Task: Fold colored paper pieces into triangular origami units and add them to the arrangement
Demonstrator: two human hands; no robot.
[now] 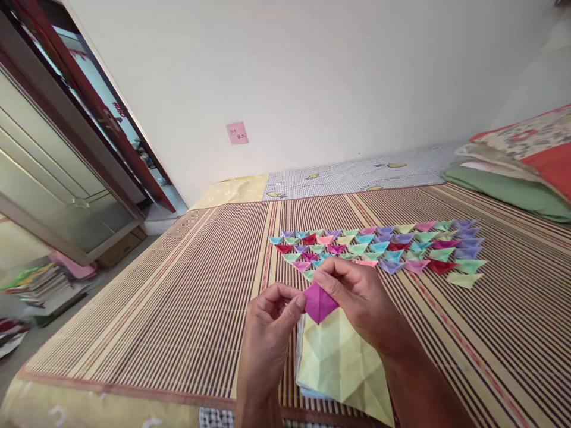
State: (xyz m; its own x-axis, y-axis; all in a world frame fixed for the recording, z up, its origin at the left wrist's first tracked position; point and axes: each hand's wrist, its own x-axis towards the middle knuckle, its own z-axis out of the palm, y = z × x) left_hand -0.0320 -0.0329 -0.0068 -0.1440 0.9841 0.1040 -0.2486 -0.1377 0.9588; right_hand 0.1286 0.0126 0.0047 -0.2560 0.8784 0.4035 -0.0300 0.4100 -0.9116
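Note:
A small piece of folded magenta paper (319, 304), diamond-shaped with a crease down its middle, is held up between both hands. My left hand (271, 321) pinches its left corner between thumb and forefinger. With thumb and fingers closed, my right hand (357, 297) grips the upper right edge. Just below lies a stack of creased paper sheets (343, 362), pale yellow on top with blue edges showing underneath. Beyond the hands, rows of small folded paper boats (383, 246) in many colours spread over the striped mat; my right hand hides some of them.
The striped bamboo mat (178, 297) covers a bed against a white wall (312, 89). Folded bedding (513, 190) is piled at the right. A pink note (237, 133) sticks to the wall. Left of the bed are a door (66, 166) and stacked books (40, 285).

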